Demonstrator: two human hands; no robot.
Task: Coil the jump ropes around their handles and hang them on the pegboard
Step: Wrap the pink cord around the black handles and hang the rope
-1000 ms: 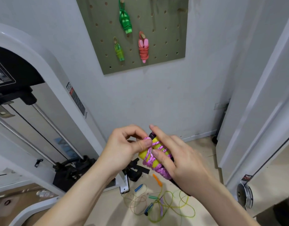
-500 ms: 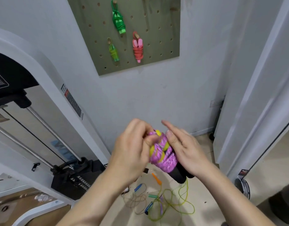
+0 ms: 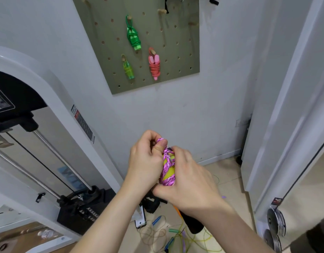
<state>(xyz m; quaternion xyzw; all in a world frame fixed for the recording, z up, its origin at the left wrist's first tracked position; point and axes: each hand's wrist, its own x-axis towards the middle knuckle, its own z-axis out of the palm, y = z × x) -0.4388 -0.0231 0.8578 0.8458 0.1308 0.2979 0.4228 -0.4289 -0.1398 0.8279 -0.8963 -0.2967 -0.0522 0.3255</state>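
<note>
Pinching the pink rope [image 3: 160,140], the left hand [image 3: 145,161] sits above the yellow handles [image 3: 168,175], held upright now by the right hand [image 3: 191,183].

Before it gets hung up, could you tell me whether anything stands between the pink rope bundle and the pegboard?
Nothing visible does: open space lies between the pink rope bundle and the pegboard, where a wooden peg stands free.
</note>
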